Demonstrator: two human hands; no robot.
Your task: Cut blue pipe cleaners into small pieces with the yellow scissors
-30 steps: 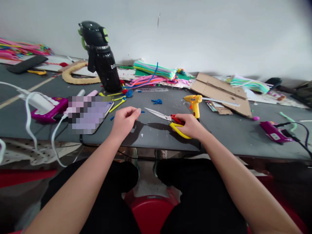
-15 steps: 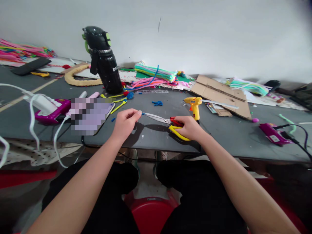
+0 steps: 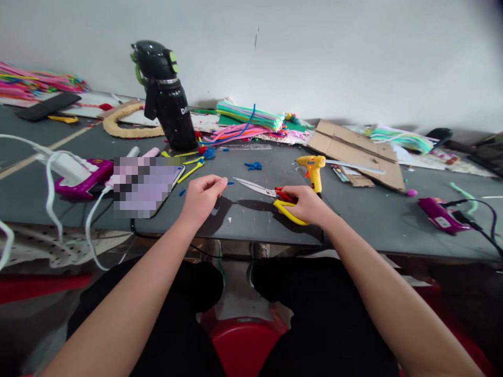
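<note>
My left hand [image 3: 201, 200] is closed in a pinch on a short blue pipe-cleaner piece [image 3: 229, 183], whose tip sticks out past my fingertips above the grey table [image 3: 243, 220]. My right hand [image 3: 308, 204] is wrapped round the red and yellow handles of the scissors [image 3: 271, 195]. Their steel blades point left toward the blue piece and stand slightly apart, a short gap from it. A small blue pipe-cleaner tangle [image 3: 253, 166] lies just beyond the blades.
A yellow glue gun [image 3: 313, 168] stands behind my right hand. A black bottle [image 3: 167, 99], pipe-cleaner bundles [image 3: 249, 116] and cardboard [image 3: 353, 149] line the back. A phone [image 3: 145, 180], purple glue gun [image 3: 84, 175] and white cables [image 3: 49, 193] lie left; another purple glue gun [image 3: 444, 215] right.
The scissors' tips went to the blue piece half a second ago and have drawn back a little to the right. My left hand has kept its pinch in place.
</note>
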